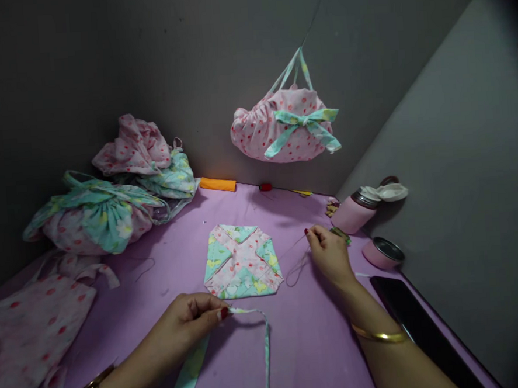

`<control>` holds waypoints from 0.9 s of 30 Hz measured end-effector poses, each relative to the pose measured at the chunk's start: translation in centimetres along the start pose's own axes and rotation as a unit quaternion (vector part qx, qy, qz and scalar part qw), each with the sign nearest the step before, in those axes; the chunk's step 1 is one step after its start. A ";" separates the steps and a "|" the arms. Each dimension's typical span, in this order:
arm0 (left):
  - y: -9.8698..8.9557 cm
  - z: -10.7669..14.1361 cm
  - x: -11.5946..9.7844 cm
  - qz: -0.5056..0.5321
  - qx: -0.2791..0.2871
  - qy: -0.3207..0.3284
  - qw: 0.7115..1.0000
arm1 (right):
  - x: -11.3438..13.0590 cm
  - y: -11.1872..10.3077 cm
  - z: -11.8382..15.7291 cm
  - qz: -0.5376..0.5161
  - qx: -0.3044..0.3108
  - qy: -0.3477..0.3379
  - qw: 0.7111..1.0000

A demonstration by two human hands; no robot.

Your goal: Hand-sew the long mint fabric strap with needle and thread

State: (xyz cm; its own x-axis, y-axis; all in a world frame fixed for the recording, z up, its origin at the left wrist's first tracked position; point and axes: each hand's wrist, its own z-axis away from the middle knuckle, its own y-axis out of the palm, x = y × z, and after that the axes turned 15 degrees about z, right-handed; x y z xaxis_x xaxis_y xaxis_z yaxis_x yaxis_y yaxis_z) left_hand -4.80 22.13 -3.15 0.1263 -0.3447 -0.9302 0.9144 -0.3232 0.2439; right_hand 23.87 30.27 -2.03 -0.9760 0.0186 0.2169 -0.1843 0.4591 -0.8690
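Two bare hands work over a purple surface set against dark grey walls, seen from above. At the lower left of the middle, the left hand, with dark red nails, has its fingers pinched tight on the end of a narrow fabric strap. The strap, pale green with some yellow, bends from the fingertips and runs down to the bottom edge of the frame. Right of centre, the right hand pinches a fine thread between closed fingers; the thread slants down leftward, and a loose loop of it hangs just beside the hand. Whether a needle is there is too small to tell.

Between and slightly beyond the hands, in the centre, a fabric square lies flat, its flowered green corners folded over pink spotted cloth. A wider green band lies under the left forearm.

At the upper centre hangs a pink spotted bag with a green bow. Gathered cloth bags are heaped on the left. Along the back edge lie a flat orange object and a small red spool. On the right are a pink bottle with its lid flipped open, a round pink cup and a long black object beside the right forearm.
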 end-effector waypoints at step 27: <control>-0.1 0.0 0.4 -0.052 0.015 0.008 0.999 | 4.6 -1.5 2.4 -0.071 0.132 -0.090 0.985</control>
State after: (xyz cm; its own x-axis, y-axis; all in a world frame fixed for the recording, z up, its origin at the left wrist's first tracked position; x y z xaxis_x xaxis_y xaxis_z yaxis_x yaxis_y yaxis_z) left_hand -4.81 22.03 -3.59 0.0385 -0.2935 -0.9552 0.9112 -0.3821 0.1541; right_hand 19.39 27.53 -0.75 -0.9384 -0.1986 0.2829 -0.3212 0.1988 -0.9259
